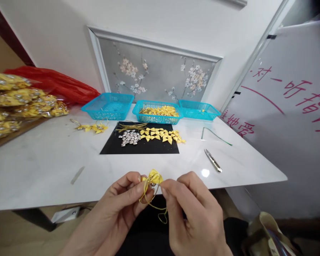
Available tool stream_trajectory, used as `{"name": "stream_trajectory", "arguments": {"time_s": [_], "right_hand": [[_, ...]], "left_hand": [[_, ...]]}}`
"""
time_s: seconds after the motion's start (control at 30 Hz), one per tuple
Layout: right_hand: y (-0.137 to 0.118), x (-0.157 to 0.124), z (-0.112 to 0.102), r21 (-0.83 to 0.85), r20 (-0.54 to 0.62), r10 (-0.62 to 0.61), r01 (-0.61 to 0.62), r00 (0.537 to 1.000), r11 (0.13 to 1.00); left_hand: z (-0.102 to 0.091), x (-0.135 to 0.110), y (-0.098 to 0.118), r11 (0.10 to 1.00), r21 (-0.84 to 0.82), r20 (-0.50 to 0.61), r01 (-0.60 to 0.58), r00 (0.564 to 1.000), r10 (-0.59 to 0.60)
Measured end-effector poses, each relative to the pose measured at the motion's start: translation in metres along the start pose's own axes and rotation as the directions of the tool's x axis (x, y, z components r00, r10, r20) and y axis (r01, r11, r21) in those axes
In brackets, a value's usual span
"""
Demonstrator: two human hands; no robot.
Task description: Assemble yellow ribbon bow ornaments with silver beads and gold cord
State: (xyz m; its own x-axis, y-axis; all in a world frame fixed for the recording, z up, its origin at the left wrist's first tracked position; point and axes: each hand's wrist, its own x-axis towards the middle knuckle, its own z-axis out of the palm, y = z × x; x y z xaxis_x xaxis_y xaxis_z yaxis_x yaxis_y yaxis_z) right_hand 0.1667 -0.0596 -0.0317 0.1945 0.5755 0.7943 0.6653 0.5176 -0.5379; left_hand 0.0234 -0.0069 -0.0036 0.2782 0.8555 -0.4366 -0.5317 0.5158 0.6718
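My left hand [122,204] and my right hand [192,209] meet over the table's front edge, both pinched on a small yellow ribbon bow [152,177] with a silver bell at its middle. A thin gold cord [160,209] loops down from the bow between my hands. On the white table [42,167] lies a black mat [144,146] with a heap of silver bells [129,137], several yellow bows [162,135] and gold cords [130,126].
Three blue baskets stand at the back: left [108,106], middle [157,112] holding yellow bows, right [198,109]. Small snips [212,160] and a green strip [216,136] lie right. Finished bows [92,127], bagged bows [18,103] and a red bag [58,83] sit left. A whiteboard [282,106] leans right.
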Motion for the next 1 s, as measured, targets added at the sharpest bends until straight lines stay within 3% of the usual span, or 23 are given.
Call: {"name": "stream_trajectory", "arguments": {"time_s": [0.37,0.67,1.0], "right_hand": [[0.001,0.0,-0.001,-0.001,0.034,0.003,-0.003,0.999,1.0],[0.001,0.001,0.001,0.002,0.049,0.029,-0.029,0.998,1.0],[0.008,0.01,-0.006,0.098,0.174,0.041,-0.059,0.984,0.993]], "left_hand": [[-0.001,0.0,-0.002,0.997,-0.07,-0.044,0.017,0.999,-0.02],[0.0,-0.001,0.0,0.996,-0.067,0.022,0.052,0.998,-0.051],[-0.003,0.0,0.003,0.99,-0.082,0.002,0.111,0.994,-0.111]]}}
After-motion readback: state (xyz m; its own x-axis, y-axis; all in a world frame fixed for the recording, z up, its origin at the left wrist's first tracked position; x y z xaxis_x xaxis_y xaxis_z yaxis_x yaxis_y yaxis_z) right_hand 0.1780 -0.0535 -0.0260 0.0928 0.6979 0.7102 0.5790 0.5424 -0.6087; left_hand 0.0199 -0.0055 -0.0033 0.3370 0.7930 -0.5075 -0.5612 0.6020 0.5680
